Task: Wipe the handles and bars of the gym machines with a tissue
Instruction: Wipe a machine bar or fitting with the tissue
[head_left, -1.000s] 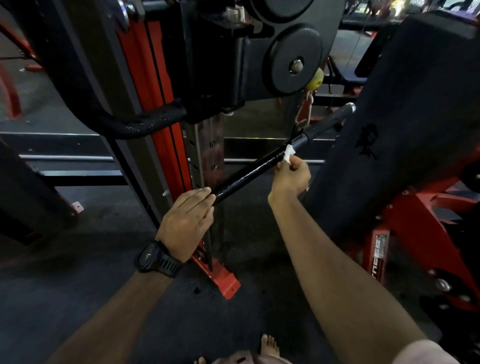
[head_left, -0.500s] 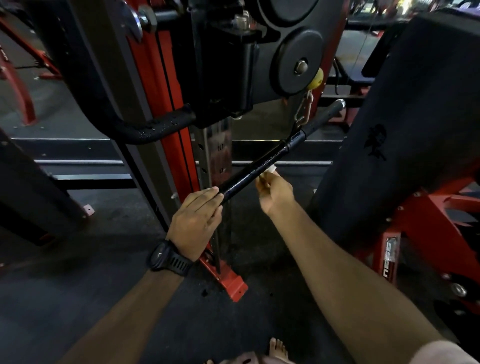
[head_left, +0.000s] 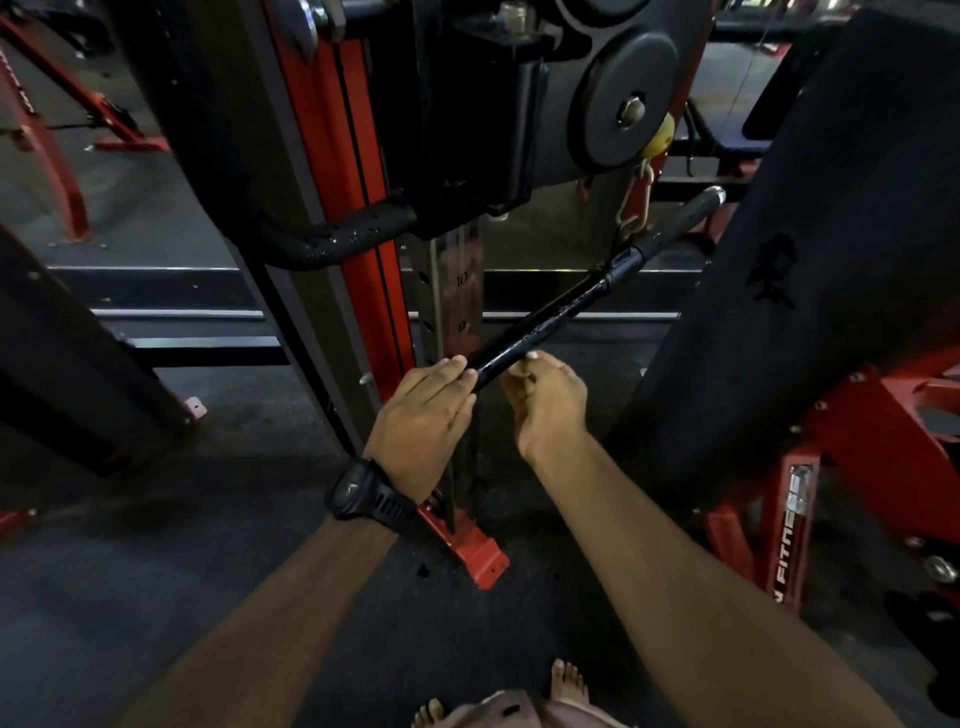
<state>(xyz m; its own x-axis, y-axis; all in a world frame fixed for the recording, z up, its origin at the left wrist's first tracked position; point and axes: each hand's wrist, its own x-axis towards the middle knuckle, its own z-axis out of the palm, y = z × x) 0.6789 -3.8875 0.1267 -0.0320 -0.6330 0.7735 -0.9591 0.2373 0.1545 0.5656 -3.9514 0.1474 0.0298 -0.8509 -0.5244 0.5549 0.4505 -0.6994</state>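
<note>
The straight cable bar (head_left: 550, 319) hangs tilted from a carabiner (head_left: 635, 200). The left hand (head_left: 421, 410) lays fairly straight fingers over its near end, likely to steady it. Just beside, the right hand (head_left: 545, 400) pinches the tissue (head_left: 531, 356) against the bar to wipe.

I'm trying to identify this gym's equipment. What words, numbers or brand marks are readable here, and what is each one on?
"10": on the metal strip behind the bar.
A digit below it, perhaps "9": too blurred to be sure.
"FITNESS": running lengthwise up the red frame at right; the letters before it are unclear.
Dark emblem on the black pad: not readable.
Watch face: nothing legible.
</note>
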